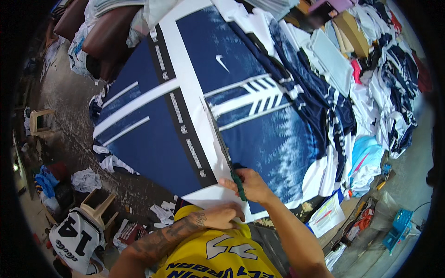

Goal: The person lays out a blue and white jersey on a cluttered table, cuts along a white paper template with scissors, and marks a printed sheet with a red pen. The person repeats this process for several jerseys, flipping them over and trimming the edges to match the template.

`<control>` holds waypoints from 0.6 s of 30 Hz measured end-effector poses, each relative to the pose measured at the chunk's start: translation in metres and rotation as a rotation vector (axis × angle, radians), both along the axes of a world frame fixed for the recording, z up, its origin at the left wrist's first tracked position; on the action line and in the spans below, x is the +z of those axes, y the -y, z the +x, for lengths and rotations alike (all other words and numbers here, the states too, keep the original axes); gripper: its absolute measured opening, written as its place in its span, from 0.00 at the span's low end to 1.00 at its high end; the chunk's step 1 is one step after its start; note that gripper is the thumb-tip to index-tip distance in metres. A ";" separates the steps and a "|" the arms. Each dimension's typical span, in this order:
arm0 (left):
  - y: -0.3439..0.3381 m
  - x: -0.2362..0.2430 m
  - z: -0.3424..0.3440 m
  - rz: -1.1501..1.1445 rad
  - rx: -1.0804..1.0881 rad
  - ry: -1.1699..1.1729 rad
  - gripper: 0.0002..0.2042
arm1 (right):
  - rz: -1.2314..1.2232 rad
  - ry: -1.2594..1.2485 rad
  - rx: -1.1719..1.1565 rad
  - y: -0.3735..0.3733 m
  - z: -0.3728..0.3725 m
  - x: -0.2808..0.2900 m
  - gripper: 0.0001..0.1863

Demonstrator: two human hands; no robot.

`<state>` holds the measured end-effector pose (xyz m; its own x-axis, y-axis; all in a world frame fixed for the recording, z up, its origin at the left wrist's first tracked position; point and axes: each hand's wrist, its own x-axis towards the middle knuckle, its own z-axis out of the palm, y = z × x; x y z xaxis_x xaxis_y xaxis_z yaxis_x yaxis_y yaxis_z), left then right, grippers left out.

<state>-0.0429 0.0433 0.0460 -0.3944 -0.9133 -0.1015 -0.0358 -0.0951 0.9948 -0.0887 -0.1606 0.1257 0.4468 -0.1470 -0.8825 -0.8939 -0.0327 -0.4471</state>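
Observation:
Printed navy fabric point(153, 153) with white bands, dark strips and pale tree patterns lies spread on the worktable. My right hand point(248, 185) is closed on the dark green handles of long scissors point(222, 148). Their blades lie along the white band point(190, 69) between two navy panels, pointing away from me. Below, my tattooed left hand point(225, 215) has its fingers curled at the white near edge of the fabric, close to my yellow shirt; the fingertips are partly hidden.
Heaped white and navy garments point(389, 92) line the right and back, with a cardboard piece point(352, 34). A plastic stool point(41, 121), a person in a white shirt point(76, 236) by a chair, and scattered cloth point(85, 180) are on the left. A teal object point(399, 229) is lower right.

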 end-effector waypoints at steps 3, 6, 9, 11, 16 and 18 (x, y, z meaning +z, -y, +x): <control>0.011 -0.010 0.008 0.182 -0.135 -0.143 0.18 | 0.005 -0.041 0.039 0.013 0.032 -0.001 0.43; 0.029 -0.012 0.020 0.279 -0.293 -0.143 0.19 | 0.027 0.054 -0.098 0.024 0.062 -0.001 0.40; 0.052 -0.013 0.036 0.303 -0.396 -0.316 0.20 | 0.019 -0.101 0.007 0.036 0.092 -0.003 0.42; 0.063 -0.017 0.043 0.324 -0.479 -0.339 0.23 | 0.016 -0.019 -0.029 0.040 0.111 -0.005 0.37; 0.077 -0.045 0.033 0.405 -0.631 -0.326 0.30 | -0.002 -0.004 -0.014 0.057 0.164 -0.014 0.43; 0.080 -0.045 0.029 0.409 -0.629 -0.392 0.32 | 0.015 -0.082 0.042 0.065 0.185 -0.015 0.43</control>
